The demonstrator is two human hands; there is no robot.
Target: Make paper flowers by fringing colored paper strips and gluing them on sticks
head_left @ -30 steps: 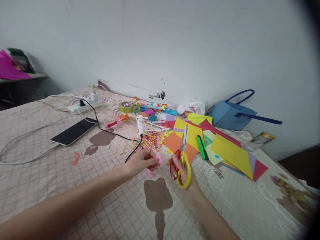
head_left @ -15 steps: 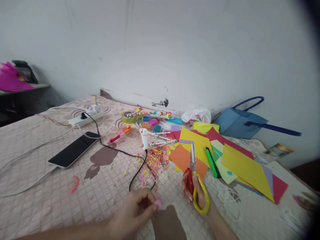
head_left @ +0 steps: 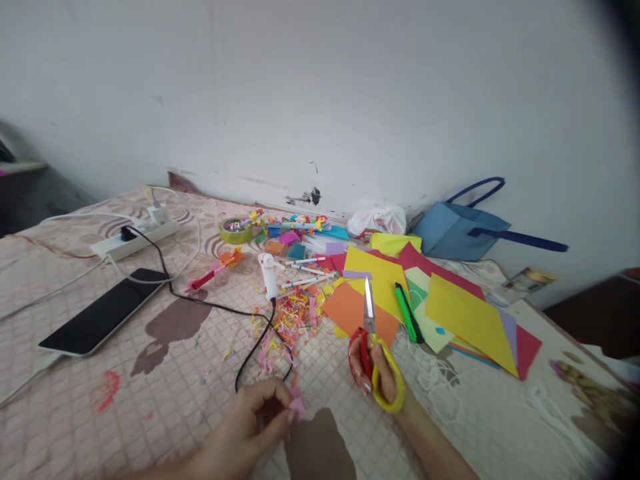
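Observation:
Between the thumb and forefinger of my left hand (head_left: 255, 423) is a small pink paper piece (head_left: 297, 404), held low over the cloth at the front. My right hand (head_left: 374, 370) grips a pair of scissors (head_left: 369, 307) with one red and one yellow handle loop. The blades point away from me and look closed. Just past my hands lies a heap of colourful paper shreds (head_left: 293, 317). At its far side stands a white glue gun (head_left: 269, 277) with a black cord. A green box cutter (head_left: 409, 313) rests on coloured paper sheets (head_left: 470, 320) to the right.
On the left, a tablet-like device (head_left: 103, 313) lies near a white power strip (head_left: 135, 240) with cables. Toward the wall are a tape roll (head_left: 236, 231), decorated sticks (head_left: 300, 223) and a blue bag (head_left: 457, 230). White string (head_left: 437, 377) lies tangled right of the scissors.
The whole view has shifted, so things on the table appear further left and slightly higher. Both hands keep their hold on the pink paper piece and the scissors.

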